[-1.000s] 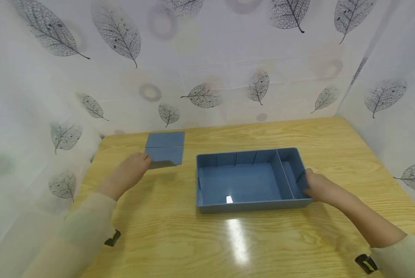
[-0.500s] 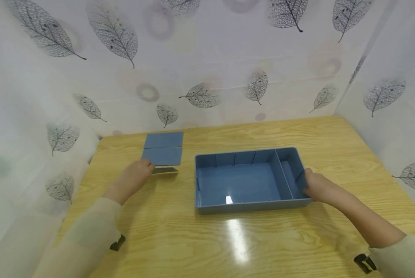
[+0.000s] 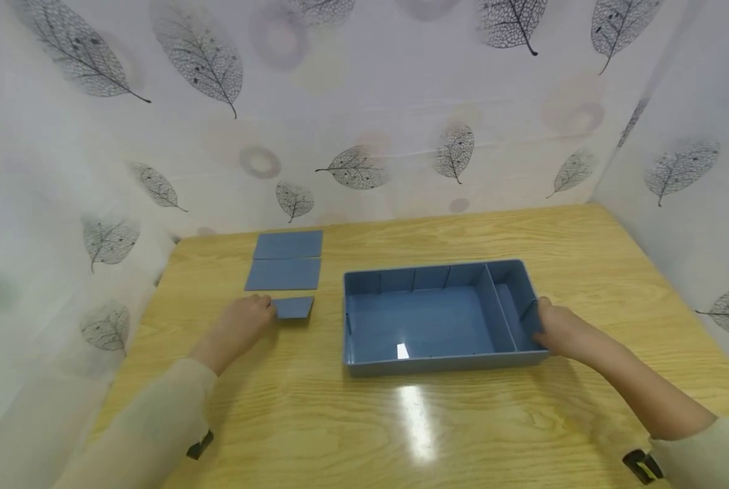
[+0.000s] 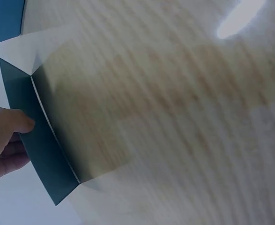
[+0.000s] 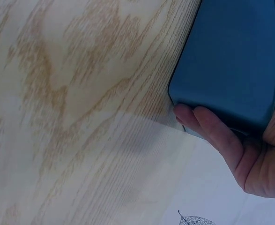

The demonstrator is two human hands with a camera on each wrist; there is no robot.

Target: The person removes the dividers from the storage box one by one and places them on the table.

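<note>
My left hand [image 3: 241, 329] pinches a small blue-grey divider panel [image 3: 294, 308] just above or on the table; I cannot tell if its lower edge touches. In the left wrist view the thumb lies on the tilted panel [image 4: 40, 138], with fingers behind it. A long blue-grey organizer box [image 3: 440, 365] stands right of centre. One divider [image 3: 497, 309] stands crosswise inside it, parting a narrow right compartment from a wide left one. My right hand [image 3: 565, 331] grips the box's right end, thumb at the rim and fingers along the outer wall in the right wrist view.
Two more flat blue-grey panels [image 3: 283, 274] lie one behind the other at the table's back left. The wooden table [image 3: 315, 421] meets a leaf-patterned curtain [image 3: 389, 102] behind and at both sides. Small slots line the box's back wall.
My left hand has drawn the pinched panel toward me, away from the two lying panels, and tilted it so its face shows. The right hand and the box have stayed in place.
</note>
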